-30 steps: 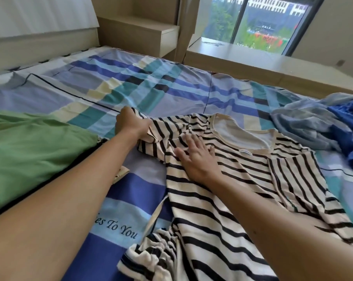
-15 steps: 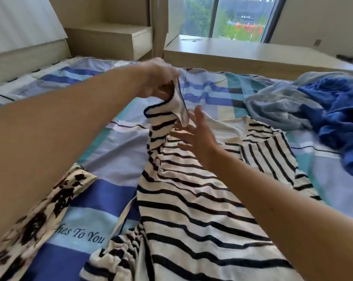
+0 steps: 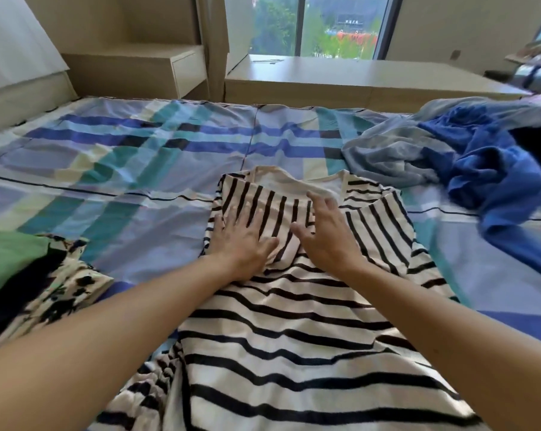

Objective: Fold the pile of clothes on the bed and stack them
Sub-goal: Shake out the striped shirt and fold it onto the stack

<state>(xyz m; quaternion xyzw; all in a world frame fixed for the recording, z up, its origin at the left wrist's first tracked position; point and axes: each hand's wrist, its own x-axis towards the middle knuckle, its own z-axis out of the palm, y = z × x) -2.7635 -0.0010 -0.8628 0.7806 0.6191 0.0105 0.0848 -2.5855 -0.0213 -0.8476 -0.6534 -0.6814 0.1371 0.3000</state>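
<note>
Striped shirt [image 3: 294,321] lies flat on the bed [image 3: 132,169], centre-front, neck end away from me. Its left sleeve is folded in over the chest. My left hand [image 3: 241,241] rests palm-down on that folded sleeve, fingers spread, nothing pinched. My right hand [image 3: 328,237] is just beside it, flat on the chest below the collar, fingers also spread, no pinch. Hands close, thumbs nearly meeting. Unfolded pile to the right: grey-blue garment [image 3: 393,154] w/ a bright blue garment [image 3: 492,181] against it. Left edge: green garment [image 3: 8,256] over dark fabric, plus a black-and-cream print piece [image 3: 64,293].
</note>
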